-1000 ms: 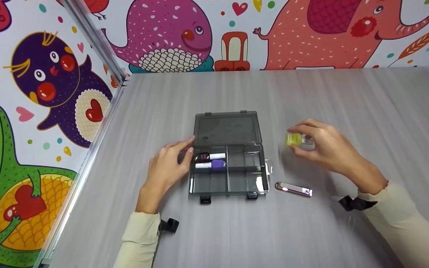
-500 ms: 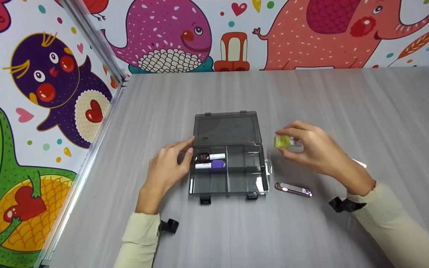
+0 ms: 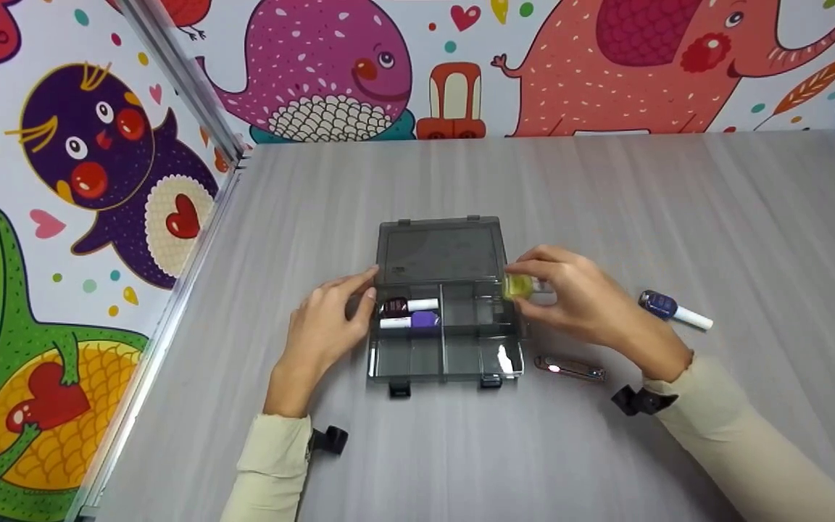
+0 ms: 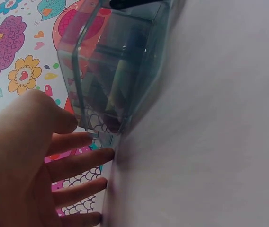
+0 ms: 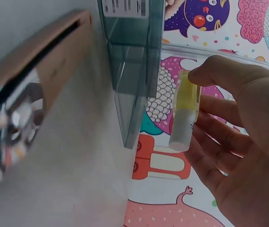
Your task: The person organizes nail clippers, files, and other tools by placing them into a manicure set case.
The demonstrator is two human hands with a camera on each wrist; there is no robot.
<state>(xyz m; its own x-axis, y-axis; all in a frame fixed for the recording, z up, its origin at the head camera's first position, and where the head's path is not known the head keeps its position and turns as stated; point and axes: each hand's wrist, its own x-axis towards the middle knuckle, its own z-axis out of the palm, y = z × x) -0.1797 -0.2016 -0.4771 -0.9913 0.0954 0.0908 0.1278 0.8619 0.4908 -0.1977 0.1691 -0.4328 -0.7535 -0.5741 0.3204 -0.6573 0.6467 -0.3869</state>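
Note:
A grey translucent compartment box [image 3: 441, 250] lies with its lid folded back on the table. In its upper left compartment are a dark red nail polish bottle [image 3: 394, 307] and a purple one [image 3: 425, 320], both white-ended and lying on their sides. My left hand [image 3: 325, 315] rests with its thumb and forefinger at the box's left side; the left wrist view shows its fingers [image 4: 77, 191] extended. With thumb and fingers, my right hand [image 3: 580, 297] pinches a yellow nail polish bottle [image 5: 187, 94] with a white cap, close to the box's upper right edge.
A metal nail clipper [image 3: 571, 368] lies just right of the box's lower corner. Farther right, behind my right wrist, is a dark blue nail polish bottle [image 3: 658, 304] with a white cap. Cartoon-printed wall panels [image 3: 548, 94] border the table.
My right hand has moved left with the yellow nail polish bottle, up to the box's right side. The dark blue bottle has come into view behind it. My left hand stays put.

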